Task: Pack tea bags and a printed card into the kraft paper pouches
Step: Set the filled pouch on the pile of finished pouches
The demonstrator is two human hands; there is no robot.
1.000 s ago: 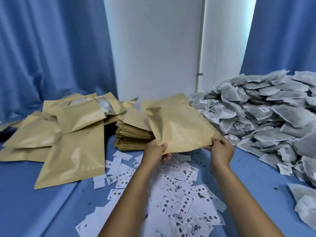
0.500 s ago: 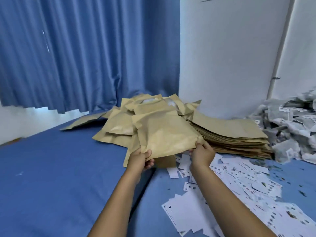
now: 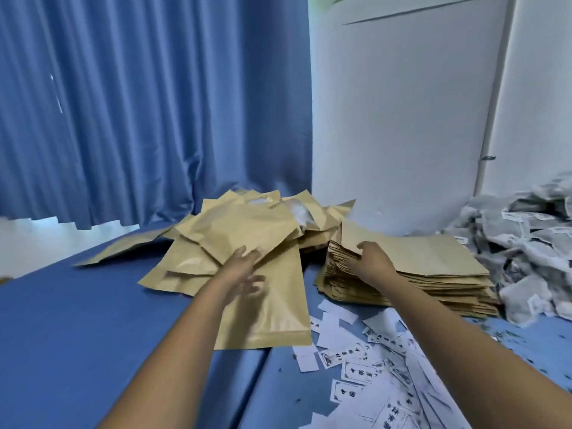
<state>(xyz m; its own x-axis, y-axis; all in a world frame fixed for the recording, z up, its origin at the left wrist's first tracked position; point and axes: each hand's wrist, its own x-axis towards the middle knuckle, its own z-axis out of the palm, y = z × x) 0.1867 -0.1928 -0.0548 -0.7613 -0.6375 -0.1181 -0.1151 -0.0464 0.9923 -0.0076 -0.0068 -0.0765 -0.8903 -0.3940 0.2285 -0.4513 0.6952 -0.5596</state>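
A heap of filled kraft pouches [image 3: 235,243] lies on the blue surface at the middle left. My left hand [image 3: 244,267] lies flat and blurred on the top pouch of that heap, fingers spread, gripping nothing. To the right stands a neat stack of flat empty kraft pouches [image 3: 411,274]. My right hand [image 3: 370,258] pinches the near left corner of the stack's top pouch and lifts it a little. Printed cards [image 3: 365,366] are scattered in the foreground right. Grey tea bags [image 3: 526,236] pile up at the far right.
A blue curtain [image 3: 139,103] hangs behind on the left and a white wall panel [image 3: 402,119] stands behind the stacks. A seam [image 3: 257,382] runs through the blue surface toward me. Small tea crumbs dot the cloth at the right.
The filled pouch that both hands held has been laid on the left heap. My left hand let go and rests flat on it. My right hand moved right to the empty stack's top pouch.
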